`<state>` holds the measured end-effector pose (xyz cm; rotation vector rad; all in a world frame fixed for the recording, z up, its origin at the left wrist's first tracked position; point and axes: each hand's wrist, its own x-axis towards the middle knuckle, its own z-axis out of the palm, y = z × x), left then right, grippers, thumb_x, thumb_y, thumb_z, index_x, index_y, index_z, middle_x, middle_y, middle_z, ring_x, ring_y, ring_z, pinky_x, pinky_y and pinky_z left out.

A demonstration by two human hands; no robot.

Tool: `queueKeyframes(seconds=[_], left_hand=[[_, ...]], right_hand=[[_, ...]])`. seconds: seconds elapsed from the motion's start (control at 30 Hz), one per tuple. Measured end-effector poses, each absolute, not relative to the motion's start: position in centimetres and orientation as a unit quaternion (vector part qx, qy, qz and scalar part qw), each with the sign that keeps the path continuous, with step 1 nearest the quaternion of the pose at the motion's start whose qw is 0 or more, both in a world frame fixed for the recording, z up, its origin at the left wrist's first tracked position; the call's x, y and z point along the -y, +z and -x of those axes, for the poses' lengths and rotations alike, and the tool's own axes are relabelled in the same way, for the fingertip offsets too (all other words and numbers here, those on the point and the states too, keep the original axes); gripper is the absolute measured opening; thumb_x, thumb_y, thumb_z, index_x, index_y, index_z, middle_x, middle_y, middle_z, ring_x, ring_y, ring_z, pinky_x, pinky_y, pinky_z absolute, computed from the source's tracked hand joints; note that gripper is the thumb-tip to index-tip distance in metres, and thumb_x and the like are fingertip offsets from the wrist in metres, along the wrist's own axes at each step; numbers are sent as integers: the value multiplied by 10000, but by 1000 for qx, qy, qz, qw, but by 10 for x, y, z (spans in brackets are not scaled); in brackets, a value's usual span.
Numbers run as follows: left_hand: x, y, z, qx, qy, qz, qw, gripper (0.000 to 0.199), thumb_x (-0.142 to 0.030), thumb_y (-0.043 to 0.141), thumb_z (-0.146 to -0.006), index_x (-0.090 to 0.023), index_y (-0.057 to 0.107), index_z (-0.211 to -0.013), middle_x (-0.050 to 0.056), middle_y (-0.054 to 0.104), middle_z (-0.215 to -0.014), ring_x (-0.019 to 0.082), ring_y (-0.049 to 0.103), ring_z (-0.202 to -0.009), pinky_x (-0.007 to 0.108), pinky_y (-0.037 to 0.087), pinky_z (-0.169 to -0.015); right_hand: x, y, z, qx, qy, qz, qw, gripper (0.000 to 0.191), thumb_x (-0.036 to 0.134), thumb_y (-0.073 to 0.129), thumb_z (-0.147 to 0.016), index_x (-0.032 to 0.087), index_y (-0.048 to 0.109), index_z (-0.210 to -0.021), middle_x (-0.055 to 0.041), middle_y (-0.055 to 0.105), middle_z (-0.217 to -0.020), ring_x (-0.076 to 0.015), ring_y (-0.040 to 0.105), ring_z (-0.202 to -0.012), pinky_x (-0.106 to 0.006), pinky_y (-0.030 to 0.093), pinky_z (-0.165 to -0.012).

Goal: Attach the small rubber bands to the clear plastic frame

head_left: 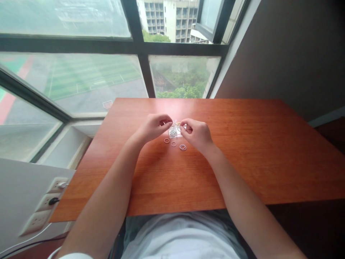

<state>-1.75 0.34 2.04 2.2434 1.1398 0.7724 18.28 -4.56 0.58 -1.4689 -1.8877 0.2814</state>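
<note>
Packet (173,134) is lying on table (229,162); left hand (154,127) and right hand (198,134) are pinching at its sides, can't tell on what; rings (183,149) sitting nearside. Likely mid-handling, next move needing light fingertip control

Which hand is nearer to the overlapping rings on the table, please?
The right hand. It is just beyond the overlapping rings, a little to their right; the left hand is farther away, beyond them to their left.

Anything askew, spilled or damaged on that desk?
No damage visible. Mildly odd: loose rings sit on the desk, nearer the person than the clear bag, a few overlapping. Could be deliberate; details too small to check.
</note>
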Motion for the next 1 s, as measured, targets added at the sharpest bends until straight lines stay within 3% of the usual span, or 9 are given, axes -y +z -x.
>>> queueKeyframes(seconds=[0.53, 1.0], left_hand=[[7, 22, -2, -355, 308, -806, 359, 337, -447, 621, -869, -127, 724, -871, 37, 662, -735, 114, 538, -643, 210, 399, -561], [5, 17, -3, -363, 316, -806, 346, 179, -260, 607, -834, -121, 717, -858, 22, 664, -720, 99, 545, -630, 199, 426, -587]], right_hand=[[46, 5, -181, 734, 107, 576, 344, 144, 296, 592, -845, 230, 701, -909, 18, 622, -652, -136, 544, -608, -246, 371, -632], [46, 3, -181, 736, 98, 568, 354, 137, 254, 597, -835, 220, 702, -915, 28, 609, -628, -130, 544, -592, -238, 366, -626]])
